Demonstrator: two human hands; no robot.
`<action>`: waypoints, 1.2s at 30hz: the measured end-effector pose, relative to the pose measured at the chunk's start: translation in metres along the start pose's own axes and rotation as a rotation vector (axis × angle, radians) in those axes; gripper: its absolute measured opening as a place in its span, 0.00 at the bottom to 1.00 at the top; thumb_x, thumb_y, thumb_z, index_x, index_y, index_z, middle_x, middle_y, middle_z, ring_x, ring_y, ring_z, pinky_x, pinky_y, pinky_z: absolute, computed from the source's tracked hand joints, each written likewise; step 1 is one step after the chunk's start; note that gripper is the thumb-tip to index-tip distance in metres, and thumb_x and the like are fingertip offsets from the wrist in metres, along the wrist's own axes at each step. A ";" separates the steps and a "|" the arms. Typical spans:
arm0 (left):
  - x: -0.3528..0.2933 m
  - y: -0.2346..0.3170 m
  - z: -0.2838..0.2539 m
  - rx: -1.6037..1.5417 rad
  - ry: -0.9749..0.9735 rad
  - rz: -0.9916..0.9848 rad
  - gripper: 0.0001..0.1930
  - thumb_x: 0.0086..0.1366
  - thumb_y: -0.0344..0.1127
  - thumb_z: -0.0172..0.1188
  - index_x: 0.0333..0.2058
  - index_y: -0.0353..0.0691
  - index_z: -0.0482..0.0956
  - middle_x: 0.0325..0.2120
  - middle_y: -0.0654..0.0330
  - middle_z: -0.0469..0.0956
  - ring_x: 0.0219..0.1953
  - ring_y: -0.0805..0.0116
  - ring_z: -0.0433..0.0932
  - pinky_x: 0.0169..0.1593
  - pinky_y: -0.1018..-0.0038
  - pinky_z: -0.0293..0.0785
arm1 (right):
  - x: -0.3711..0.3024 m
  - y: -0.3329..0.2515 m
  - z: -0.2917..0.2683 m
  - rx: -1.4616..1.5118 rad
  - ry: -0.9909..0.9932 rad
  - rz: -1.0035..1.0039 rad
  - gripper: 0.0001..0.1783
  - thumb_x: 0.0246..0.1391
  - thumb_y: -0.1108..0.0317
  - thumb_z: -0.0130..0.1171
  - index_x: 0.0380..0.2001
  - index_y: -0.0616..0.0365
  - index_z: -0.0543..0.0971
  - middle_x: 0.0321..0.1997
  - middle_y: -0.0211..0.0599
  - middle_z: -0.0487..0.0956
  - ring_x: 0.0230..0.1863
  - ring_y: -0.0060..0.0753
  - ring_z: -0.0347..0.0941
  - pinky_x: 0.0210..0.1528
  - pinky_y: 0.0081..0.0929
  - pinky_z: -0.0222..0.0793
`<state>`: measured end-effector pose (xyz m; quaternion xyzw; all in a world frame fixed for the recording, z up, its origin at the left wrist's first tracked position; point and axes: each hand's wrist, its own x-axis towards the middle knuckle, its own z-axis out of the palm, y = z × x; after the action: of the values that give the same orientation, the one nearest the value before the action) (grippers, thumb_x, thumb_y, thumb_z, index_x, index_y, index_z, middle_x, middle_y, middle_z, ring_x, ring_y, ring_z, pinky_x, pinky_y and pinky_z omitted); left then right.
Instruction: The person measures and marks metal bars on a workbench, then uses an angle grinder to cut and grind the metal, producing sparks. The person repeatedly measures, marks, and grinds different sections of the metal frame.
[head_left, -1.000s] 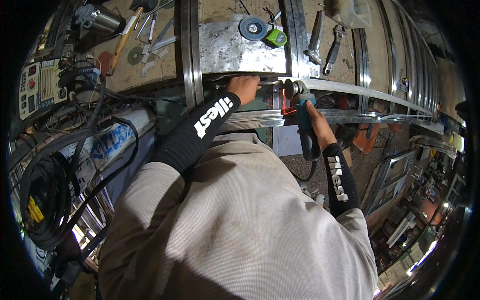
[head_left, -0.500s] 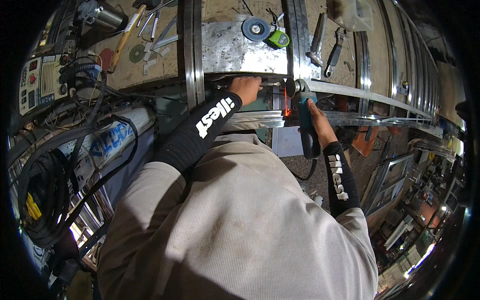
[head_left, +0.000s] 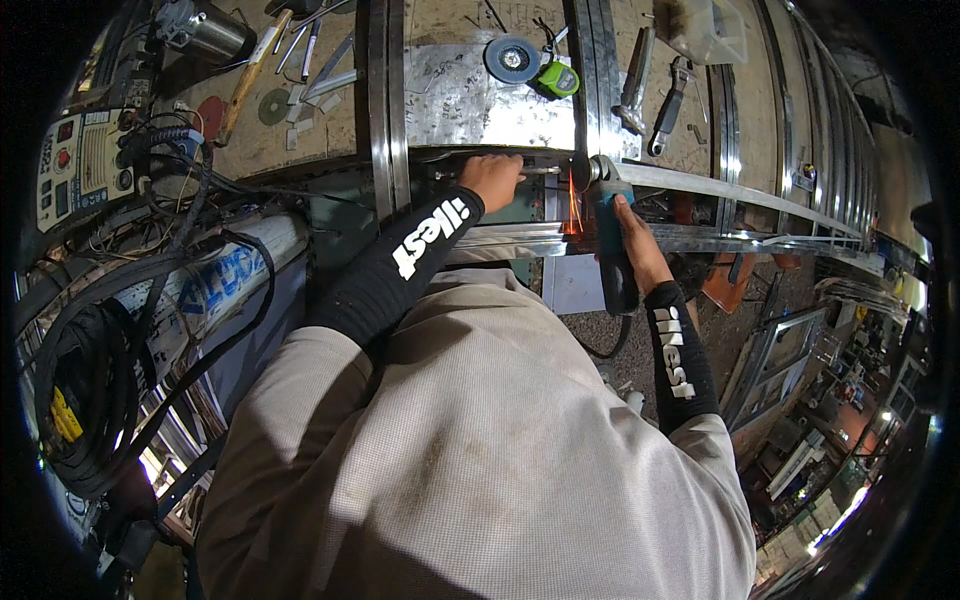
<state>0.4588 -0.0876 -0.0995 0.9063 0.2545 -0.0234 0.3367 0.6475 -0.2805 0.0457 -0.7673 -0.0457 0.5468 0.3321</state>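
My right hand is wrapped round the body of a teal and black angle grinder, its cord hanging from the lower end. The grinder's disc is at the bench's near edge, and orange sparks stream down from it. To the left, my left hand is closed on a slim shiny metal piece that reaches toward the disc. My fingers hide most of this piece, and its exact kind cannot be made out. Both forearms wear black sleeves with white lettering.
On the bench lie a spare grinding disc, a green tape measure, a hammer and an adjustable wrench. Long metal tubes cross it. A welding machine and coiled black cables stand left.
The spark stream has grown longer and wider. The grinder's head has shifted very slightly, while my left hand stays in place.
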 end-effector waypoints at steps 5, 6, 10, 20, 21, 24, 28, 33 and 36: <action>-0.001 -0.001 0.001 -0.020 0.019 0.017 0.11 0.70 0.41 0.59 0.38 0.38 0.79 0.33 0.47 0.85 0.41 0.46 0.85 0.43 0.51 0.78 | 0.003 0.000 0.000 -0.001 0.008 0.023 0.49 0.64 0.31 0.54 0.64 0.72 0.68 0.49 0.41 0.80 0.41 0.31 0.81 0.41 0.29 0.82; -0.001 -0.002 0.002 -0.025 0.021 0.019 0.11 0.70 0.41 0.59 0.38 0.38 0.78 0.32 0.47 0.84 0.41 0.45 0.84 0.43 0.50 0.78 | 0.005 0.001 0.001 0.006 0.018 -0.018 0.50 0.64 0.31 0.55 0.65 0.73 0.68 0.51 0.43 0.80 0.43 0.32 0.81 0.42 0.30 0.82; 0.000 -0.003 0.003 -0.027 0.022 0.018 0.11 0.70 0.41 0.59 0.38 0.38 0.78 0.33 0.47 0.84 0.41 0.45 0.84 0.43 0.50 0.78 | 0.008 0.003 -0.001 0.012 0.015 -0.024 0.51 0.64 0.32 0.56 0.66 0.75 0.66 0.58 0.46 0.77 0.53 0.36 0.79 0.51 0.32 0.79; -0.001 -0.001 0.002 -0.023 0.036 0.015 0.12 0.70 0.42 0.59 0.40 0.38 0.78 0.33 0.47 0.85 0.40 0.46 0.85 0.43 0.52 0.79 | 0.012 0.002 0.004 0.026 0.075 -0.123 0.50 0.66 0.35 0.55 0.68 0.75 0.65 0.68 0.46 0.72 0.66 0.35 0.69 0.71 0.31 0.60; -0.001 -0.001 0.002 -0.025 0.038 0.012 0.12 0.70 0.42 0.59 0.40 0.38 0.78 0.33 0.47 0.85 0.40 0.46 0.85 0.43 0.52 0.79 | 0.011 0.000 0.005 0.024 0.072 -0.113 0.50 0.66 0.34 0.55 0.68 0.75 0.65 0.67 0.46 0.72 0.66 0.35 0.69 0.70 0.30 0.60; -0.001 -0.002 0.002 -0.017 0.030 0.016 0.11 0.69 0.42 0.60 0.39 0.39 0.78 0.32 0.48 0.84 0.40 0.46 0.85 0.42 0.52 0.79 | 0.008 -0.005 0.007 0.006 0.074 -0.086 0.50 0.66 0.34 0.55 0.67 0.75 0.66 0.66 0.47 0.73 0.66 0.36 0.69 0.70 0.30 0.60; -0.001 -0.001 0.003 -0.011 0.032 0.011 0.10 0.69 0.40 0.60 0.40 0.40 0.81 0.34 0.49 0.85 0.41 0.47 0.85 0.43 0.52 0.78 | 0.006 -0.009 0.008 -0.021 0.086 -0.067 0.49 0.66 0.33 0.55 0.66 0.74 0.68 0.63 0.46 0.76 0.62 0.35 0.72 0.66 0.29 0.64; -0.001 -0.003 0.004 -0.029 0.069 0.035 0.12 0.69 0.42 0.59 0.38 0.39 0.78 0.32 0.48 0.84 0.39 0.45 0.84 0.42 0.51 0.79 | 0.010 -0.005 0.007 -0.002 0.095 -0.089 0.48 0.66 0.33 0.55 0.64 0.73 0.70 0.57 0.43 0.78 0.54 0.31 0.76 0.56 0.27 0.73; 0.000 -0.003 0.004 -0.016 0.033 0.019 0.12 0.70 0.43 0.59 0.38 0.39 0.78 0.32 0.47 0.84 0.39 0.45 0.85 0.42 0.51 0.78 | 0.013 -0.004 0.006 0.007 0.070 -0.119 0.48 0.66 0.33 0.55 0.64 0.73 0.70 0.56 0.42 0.78 0.53 0.30 0.77 0.54 0.26 0.74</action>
<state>0.4582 -0.0881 -0.1050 0.9062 0.2514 -0.0034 0.3399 0.6486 -0.2691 0.0357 -0.7806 -0.0777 0.4992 0.3681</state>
